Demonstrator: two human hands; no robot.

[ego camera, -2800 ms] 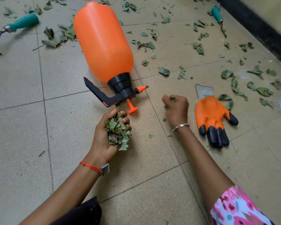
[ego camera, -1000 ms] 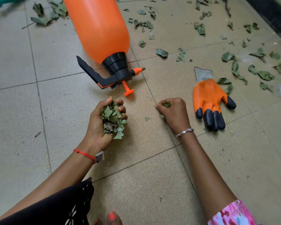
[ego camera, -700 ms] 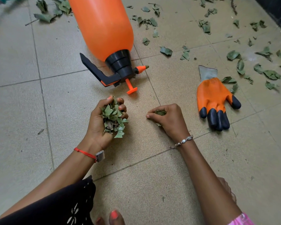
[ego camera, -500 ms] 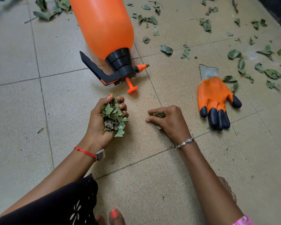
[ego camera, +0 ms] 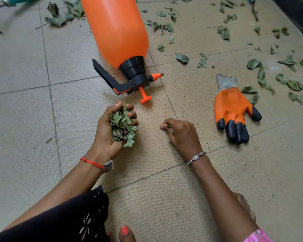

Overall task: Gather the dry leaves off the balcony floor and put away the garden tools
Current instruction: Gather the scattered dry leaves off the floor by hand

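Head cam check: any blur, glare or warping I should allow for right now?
Head view: sharp in the centre, left hand and its leaves crisp; rake at top left smeared; floor grout lines bow from the wide lens; soft light, faint shadow under the sprayer, no glare.

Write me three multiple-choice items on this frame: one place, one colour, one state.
1. Where does the glove lie? A) right of the right hand B) on a chair C) in a bucket
2. What colour are its fingertips? A) green B) black C) white
3. What is the left hand doing? A) lying flat B) gripping a bunch of leaves C) holding a broom
Answers: A, it lies beyond that hand's right side; B, dark tips below an orange palm; B, fingers curl round the leaves.
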